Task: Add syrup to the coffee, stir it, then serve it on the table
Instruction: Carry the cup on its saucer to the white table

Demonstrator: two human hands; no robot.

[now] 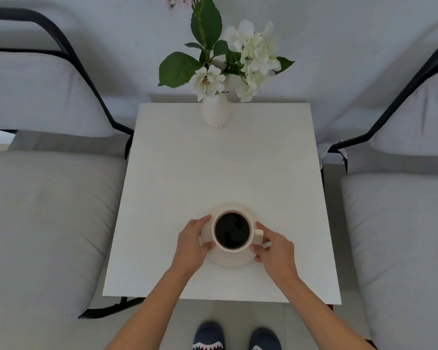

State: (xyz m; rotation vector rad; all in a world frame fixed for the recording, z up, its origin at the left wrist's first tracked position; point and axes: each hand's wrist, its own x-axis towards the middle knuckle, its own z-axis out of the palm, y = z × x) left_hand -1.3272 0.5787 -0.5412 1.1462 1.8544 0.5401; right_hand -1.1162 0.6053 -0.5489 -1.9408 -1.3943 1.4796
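Observation:
A cream cup [232,231] full of black coffee stands on a matching saucer [234,261] near the front of the white square table [223,162]. My left hand [191,245] grips the saucer's left rim, thumb on top. My right hand [276,251] grips the saucer's right side by the cup's handle [258,236], which points right. The saucer rests on or just above the tabletop; I cannot tell which. No syrup or spoon is in view.
A white vase [216,113] with white flowers and green leaves stands at the table's far edge. Grey cushioned seats with black frames flank the table, left [43,213] and right [400,228]. My slippered feet [235,337] are below the table's front edge.

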